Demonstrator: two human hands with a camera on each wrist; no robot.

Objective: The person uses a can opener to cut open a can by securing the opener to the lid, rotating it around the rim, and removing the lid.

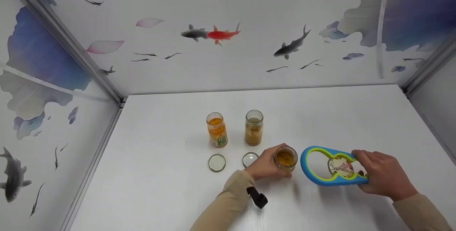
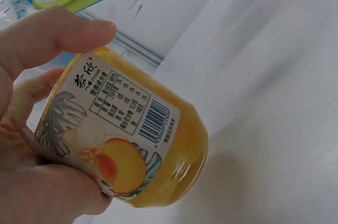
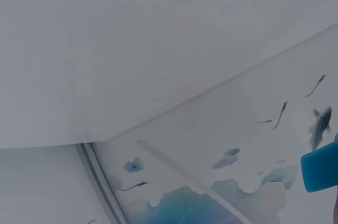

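Note:
My left hand (image 1: pixel 265 164) holds an uncapped glass jar (image 1: pixel 286 157) of amber contents above the table, fingers and thumb around its side. The left wrist view shows this jar (image 2: pixel 158 145) tilted, with a peach picture and barcode on its label. My right hand (image 1: pixel 384 174) grips the handle end of a blue and green jar opener (image 1: pixel 343 181), just right of the jar and apart from it. A printed metal lid (image 1: pixel 341 167) sits within the opener's toothed inner opening. Only the blue handle end (image 3: pixel 319 168) shows in the right wrist view.
Two more uncapped jars stand farther back: one with orange contents (image 1: pixel 217 131), one with paler yellow contents (image 1: pixel 253 131). Before them lie two lids, one fully visible (image 1: pixel 217 162), the other (image 1: pixel 250 158) partly behind my left hand. Printed wall panels (image 1: pixel 228 67) enclose the white table (image 1: pixel 160 124).

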